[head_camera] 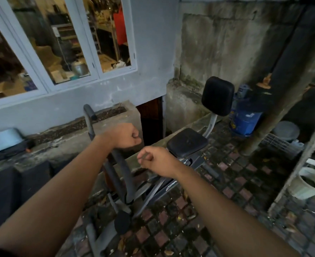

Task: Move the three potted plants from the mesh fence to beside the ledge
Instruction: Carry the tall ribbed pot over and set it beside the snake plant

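Observation:
Both my arms reach forward over an exercise machine. My left hand (126, 135) is curled into a loose fist with nothing in it. My right hand (155, 159) is also curled shut, empty, just below and right of the left. A concrete ledge (64, 143) runs along the grey wall on the left, with a strip of soil and debris along its back. A white pot (309, 184) with dark contents stands at the right edge behind a pale post. No potted plants and no mesh fence are clearly in view.
An exercise machine with a black seat (187, 141), backrest (218, 95) and grey handles (90, 115) stands right in front of me. A blue container (245, 119) and a grey bowl (286, 130) sit by the stained wall. The ground is wet checkered paving (227, 182). A window (60, 43) is above the ledge.

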Demonstrator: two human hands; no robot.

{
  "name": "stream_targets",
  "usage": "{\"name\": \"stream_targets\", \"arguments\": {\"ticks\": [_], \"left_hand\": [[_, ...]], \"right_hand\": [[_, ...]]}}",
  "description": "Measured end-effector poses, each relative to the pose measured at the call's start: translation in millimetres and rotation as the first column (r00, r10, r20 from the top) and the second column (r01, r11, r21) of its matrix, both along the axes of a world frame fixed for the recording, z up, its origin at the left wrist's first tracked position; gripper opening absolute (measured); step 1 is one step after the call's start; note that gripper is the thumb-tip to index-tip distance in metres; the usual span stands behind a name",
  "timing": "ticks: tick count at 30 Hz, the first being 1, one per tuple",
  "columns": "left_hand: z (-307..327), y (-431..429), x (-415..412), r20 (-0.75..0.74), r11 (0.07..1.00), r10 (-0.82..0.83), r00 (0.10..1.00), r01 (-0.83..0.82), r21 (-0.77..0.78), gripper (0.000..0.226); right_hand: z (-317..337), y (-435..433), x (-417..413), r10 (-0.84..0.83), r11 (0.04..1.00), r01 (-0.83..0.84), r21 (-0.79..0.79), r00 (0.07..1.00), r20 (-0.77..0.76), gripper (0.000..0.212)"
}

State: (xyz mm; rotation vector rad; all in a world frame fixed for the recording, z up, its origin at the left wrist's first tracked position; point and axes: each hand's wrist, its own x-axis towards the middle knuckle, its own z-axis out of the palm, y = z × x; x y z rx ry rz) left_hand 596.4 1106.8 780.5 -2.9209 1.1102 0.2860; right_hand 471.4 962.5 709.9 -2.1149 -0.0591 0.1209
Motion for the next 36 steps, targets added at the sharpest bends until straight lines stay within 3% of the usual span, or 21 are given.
{"name": "stream_targets", "arguments": {"ticks": [5,9,12,16,19,26,31,36], "left_hand": [[32,-119,38,-0.054,0.931,-0.127,0.990,0.101,-0.350,0.015],[40,-239,19,-0.198,0.820,-0.312,0.929,0.159,-0.549,0.013],[41,-331,-14,-0.273,0.746,-0.423,0.864,0.161,-0.646,0.019],[41,-461,-78,-0.310,0.667,-0.590,0.746,0.233,-0.708,0.056],[33,-549,-137,-0.203,0.592,-0.664,0.720,0.340,-0.731,0.081],[-8,-713,-247,-0.287,0.566,-0.708,0.646,0.275,-0.777,0.067],[-35,-791,-277,-0.360,0.594,-0.742,0.565,0.306,-0.744,0.066],[-47,-882,-287,-0.419,0.639,-0.693,0.586,0.230,-0.734,0.069]], "right_hand": [[37,-110,5,-0.186,0.972,0.201,-0.120,0.974,0.130,0.009],[53,-215,-29,-0.443,0.868,0.480,-0.128,0.864,0.239,0.011],[60,-297,-75,-0.578,0.772,0.618,-0.151,0.780,0.240,0.017],[62,-410,-155,-0.729,0.606,0.783,-0.139,0.617,0.295,0.021],[60,-489,-223,-0.780,0.516,0.839,-0.174,0.544,0.309,0.035],[50,-651,-348,-0.843,0.393,0.878,-0.275,0.463,0.274,0.052],[40,-745,-391,-0.885,0.364,0.896,-0.255,0.418,0.206,0.054],[28,-825,-407,-0.917,0.290,0.921,-0.261,0.345,0.202,0.058]]}}
